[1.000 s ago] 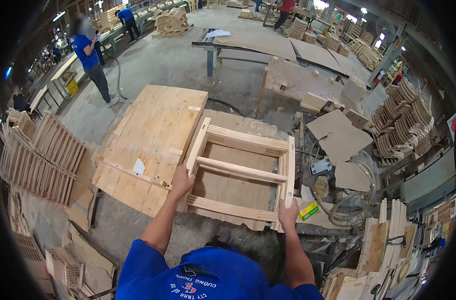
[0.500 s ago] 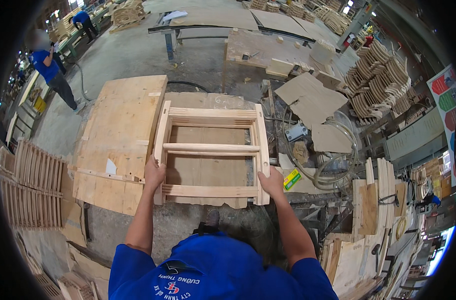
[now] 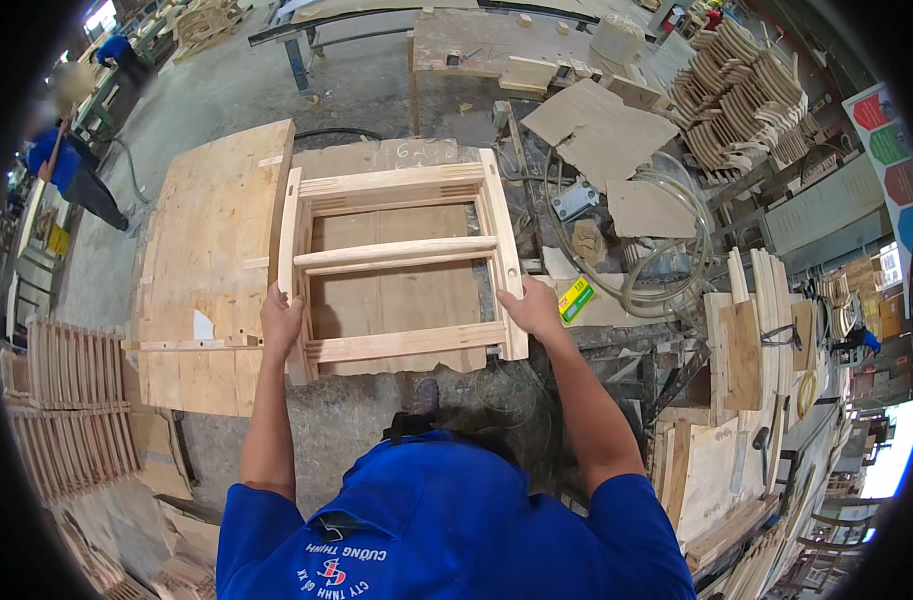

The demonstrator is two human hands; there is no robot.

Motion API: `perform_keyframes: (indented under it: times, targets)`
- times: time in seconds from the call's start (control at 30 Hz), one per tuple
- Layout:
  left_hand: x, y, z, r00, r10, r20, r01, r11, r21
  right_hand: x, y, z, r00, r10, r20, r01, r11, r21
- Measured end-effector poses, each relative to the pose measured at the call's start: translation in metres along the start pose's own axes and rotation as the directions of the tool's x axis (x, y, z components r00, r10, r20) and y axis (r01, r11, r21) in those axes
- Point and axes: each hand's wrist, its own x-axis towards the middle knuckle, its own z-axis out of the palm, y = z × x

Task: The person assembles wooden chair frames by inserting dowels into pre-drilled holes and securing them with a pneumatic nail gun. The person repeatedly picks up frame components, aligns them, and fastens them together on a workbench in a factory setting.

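Observation:
A pale wooden frame (image 3: 397,345), made of two long side pieces joined by several crosspieces, is in front of me over a cardboard-covered surface. My left hand (image 3: 282,318) is closed round the near part of its left side piece. On the right side piece, my right hand (image 3: 533,306) grips the near part, thumb on top and the other fingers mostly hidden. The frame sits slightly askew, its right side farther from me than its left. Brown cardboard (image 3: 392,290) shows through the openings between the crosspieces.
Left of the frame lies a plywood panel (image 3: 212,220) with a narrow wooden strip (image 3: 192,344) across it. A yellow-green box (image 3: 577,298), coiled clear hose (image 3: 667,300) and torn cardboard (image 3: 602,130) lie to the right. Curved wooden parts (image 3: 742,95) are stacked farther right. People stand at the far left.
The frame has turned slightly, its right side shifting away from me, with both hands still gripping it. The whole view has shifted too, and the surroundings sit higher and farther left.

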Motion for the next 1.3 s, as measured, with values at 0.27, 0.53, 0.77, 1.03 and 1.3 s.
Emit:
perform_keyframes:
  times: [0.27,0.53,0.77,1.03,1.3]
  targets:
    - [-0.019,-0.001,-0.017,0.996,0.022,-0.084,-0.015,0.996,0.086,-0.013,-0.010,0.005,0.994,-0.104,-0.015,0.105,0.985,0.137]
    - [-0.040,0.066,-0.025,0.943,0.124,-0.309,-0.075,0.983,0.166,-0.085,0.021,0.025,0.974,0.058,-0.218,0.050,0.886,0.461]
    - [-0.110,0.124,0.087,0.900,0.422,0.111,-0.380,0.883,-0.274,-0.282,0.065,0.017,0.939,0.343,-0.015,-0.310,0.868,0.387]
    - [-0.358,0.198,0.224,0.061,0.621,0.781,-0.494,0.699,-0.517,-0.581,0.107,0.013,0.573,0.748,-0.334,-0.422,0.619,0.662]
    - [-0.586,0.224,0.223,-0.571,0.453,0.685,-0.463,0.511,-0.724,-0.941,0.063,0.035,-0.647,0.647,-0.402,-0.446,0.106,0.889]
